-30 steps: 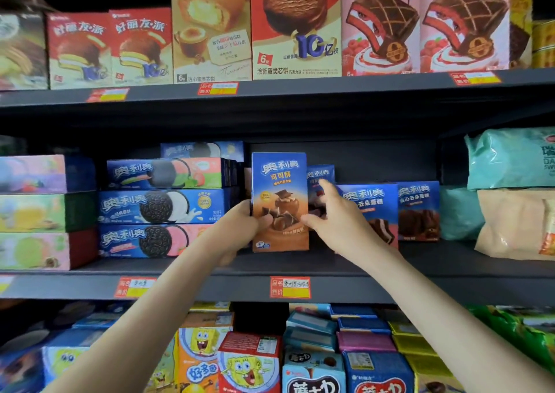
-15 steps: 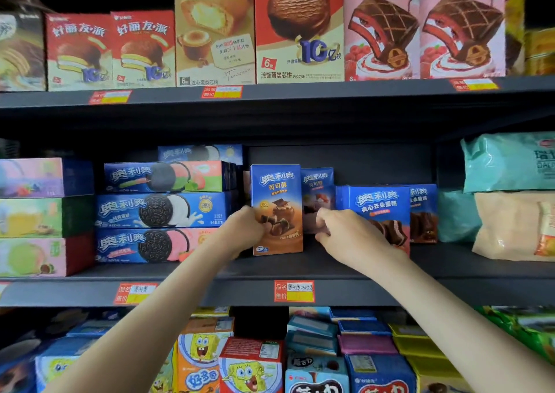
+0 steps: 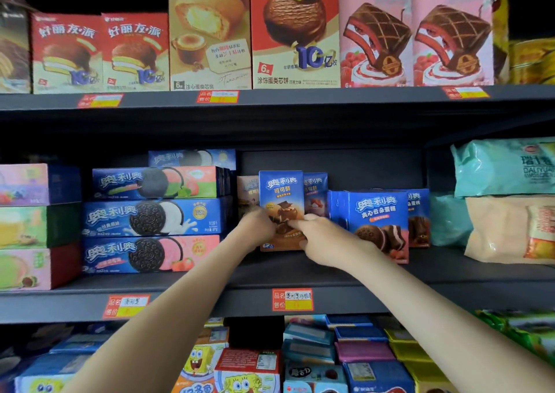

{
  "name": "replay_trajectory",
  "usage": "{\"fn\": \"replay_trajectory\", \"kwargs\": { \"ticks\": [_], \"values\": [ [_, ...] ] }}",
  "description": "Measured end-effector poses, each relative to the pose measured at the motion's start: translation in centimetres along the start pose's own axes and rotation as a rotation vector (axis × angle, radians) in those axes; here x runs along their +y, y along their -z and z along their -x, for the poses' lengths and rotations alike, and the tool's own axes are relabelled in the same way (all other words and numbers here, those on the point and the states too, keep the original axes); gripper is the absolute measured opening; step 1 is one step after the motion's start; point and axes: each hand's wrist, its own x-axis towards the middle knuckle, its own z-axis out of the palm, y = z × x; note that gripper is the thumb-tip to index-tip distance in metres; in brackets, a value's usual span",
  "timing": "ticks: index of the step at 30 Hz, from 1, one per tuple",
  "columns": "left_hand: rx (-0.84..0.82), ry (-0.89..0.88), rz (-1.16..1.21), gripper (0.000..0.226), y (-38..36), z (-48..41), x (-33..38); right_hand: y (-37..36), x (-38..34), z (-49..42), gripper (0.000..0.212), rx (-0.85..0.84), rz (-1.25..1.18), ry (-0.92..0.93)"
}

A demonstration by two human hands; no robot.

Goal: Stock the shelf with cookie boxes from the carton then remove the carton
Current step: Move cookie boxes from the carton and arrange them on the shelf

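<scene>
Two hands, one item. Cookie box [image 3: 280, 194]: blue and brown, upright, centre of frame, base on the middle shelf [image 3: 420, 275]. Left hand [image 3: 259, 226]: somewhat blurred, fingers curled round the box's left edge. Right hand [image 3: 319, 238]: thumb on the front face, fingers round the lower right edge. Similar boxes [image 3: 315, 194]: upright, just behind. Long blue boxes [image 3: 150, 218]: three, stacked flat, left of centre. Blue cake box [image 3: 380, 215]: just beside the right hand.

Both arms reached forward, converging. The left hand [image 3: 259, 227] and right hand [image 3: 326, 239] gripped a box [image 3: 280, 191] between them, fingers curled.
</scene>
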Motion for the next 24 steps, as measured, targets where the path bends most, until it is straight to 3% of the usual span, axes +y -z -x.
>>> {"fn": "replay_trajectory", "kwargs": {
  "ticks": [3, 5, 8, 16, 24],
  "values": [
    [-0.056, 0.039, -0.096, 0.034, 0.3, 0.1, 0.9, -0.1, -0.5, -2.1, 0.062, -0.073, 0.079, -0.034],
    [-0.033, 0.069, -0.038, 0.033, 0.4, -0.7, 0.8, 0.0, -0.8, -3.1, 0.063, -0.139, 0.134, -0.062],
    [0.010, 0.039, -0.202, 0.032, 0.2, -1.8, 0.8, -0.1, -1.2, -4.3, 0.061, -0.214, 0.224, -0.074],
    [0.024, 0.053, -0.330, 0.030, -0.2, -3.6, 0.1, -1.3, -1.0, -5.6, 0.074, -0.258, 0.250, -0.142],
    [0.013, -0.075, -0.354, 0.031, -1.6, -5.1, 0.2, -0.6, -2.2, -3.8, 0.042, -0.247, 0.262, -0.196]
  ]
}}
